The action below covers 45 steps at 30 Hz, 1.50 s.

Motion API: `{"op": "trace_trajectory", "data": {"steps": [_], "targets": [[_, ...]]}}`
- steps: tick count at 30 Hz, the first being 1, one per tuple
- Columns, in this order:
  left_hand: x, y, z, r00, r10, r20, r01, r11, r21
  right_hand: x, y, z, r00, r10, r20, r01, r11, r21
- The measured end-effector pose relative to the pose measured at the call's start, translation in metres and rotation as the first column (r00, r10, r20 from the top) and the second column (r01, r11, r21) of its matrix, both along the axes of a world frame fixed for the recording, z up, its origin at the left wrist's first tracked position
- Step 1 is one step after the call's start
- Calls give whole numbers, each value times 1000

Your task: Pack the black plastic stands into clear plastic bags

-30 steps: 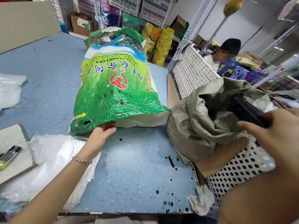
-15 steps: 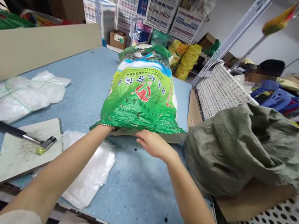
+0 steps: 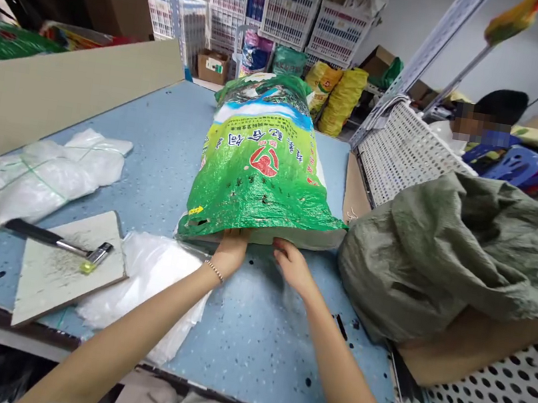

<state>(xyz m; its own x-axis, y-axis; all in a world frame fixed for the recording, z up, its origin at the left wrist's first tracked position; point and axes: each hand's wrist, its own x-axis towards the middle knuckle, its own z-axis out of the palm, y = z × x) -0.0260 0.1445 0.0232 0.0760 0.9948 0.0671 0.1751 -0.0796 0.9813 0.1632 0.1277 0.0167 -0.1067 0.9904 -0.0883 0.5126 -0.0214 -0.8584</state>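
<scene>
A large green and white woven sack (image 3: 260, 173) lies on the blue table (image 3: 249, 333) with its open mouth toward me. My left hand (image 3: 229, 253), a bead bracelet at its wrist, reaches into that mouth, and its fingers are hidden under the green upper lip. My right hand (image 3: 292, 265) sits just beside it at the mouth's white lower edge, with its fingers stretched out and touching the sack. Neither hand holds anything else that I can see.
A crumpled grey-green sack (image 3: 453, 256) rests on cardboard (image 3: 470, 346) to the right, against white perforated panels (image 3: 402, 154). Clear plastic bags (image 3: 151, 278), a board (image 3: 62, 265) carrying a metal tool (image 3: 58, 241) and a tied bag bundle (image 3: 45, 175) lie left. A person (image 3: 494, 114) sits far right.
My right hand left the grey-green sack, where it held a dark object, and came to the green sack's mouth. Both hands now sit close together at the opening. The view shifted left.
</scene>
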Motion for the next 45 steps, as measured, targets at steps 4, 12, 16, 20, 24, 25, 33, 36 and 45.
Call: {"op": "trace_trajectory", "data": {"steps": [4,12,16,20,24,25,33,36,45], "targets": [[3,-61,-15,996,-82,-40,81,997,-19,-11,-38,-25,984,-89,-152,69,989,-134],[10,-109,-20,907,-13,420,211,878,-429,-49,-96,-28,659,-350,-666,218,936,-275],[5,-109,-4,816,-79,572,371,831,-414,-46,-109,-16,427,-312,-848,172,949,-263],[17,-114,4,844,34,535,279,824,-493,-39,-107,0,362,-255,-896,113,967,-229],[12,-119,16,801,-11,598,400,754,-522,-24,-104,28,776,-94,-624,116,993,-5],[6,-120,21,786,-64,614,461,722,-515,-18,-102,35,889,-51,-455,108,989,101],[-14,-127,46,885,-110,453,388,713,-584,1,-75,47,871,194,452,-330,912,244],[-8,-123,41,923,-11,385,234,811,-537,-10,-82,42,857,193,477,-302,939,162],[-18,-107,5,989,-113,96,145,872,-467,-31,-108,26,766,445,464,-602,750,274]]}}
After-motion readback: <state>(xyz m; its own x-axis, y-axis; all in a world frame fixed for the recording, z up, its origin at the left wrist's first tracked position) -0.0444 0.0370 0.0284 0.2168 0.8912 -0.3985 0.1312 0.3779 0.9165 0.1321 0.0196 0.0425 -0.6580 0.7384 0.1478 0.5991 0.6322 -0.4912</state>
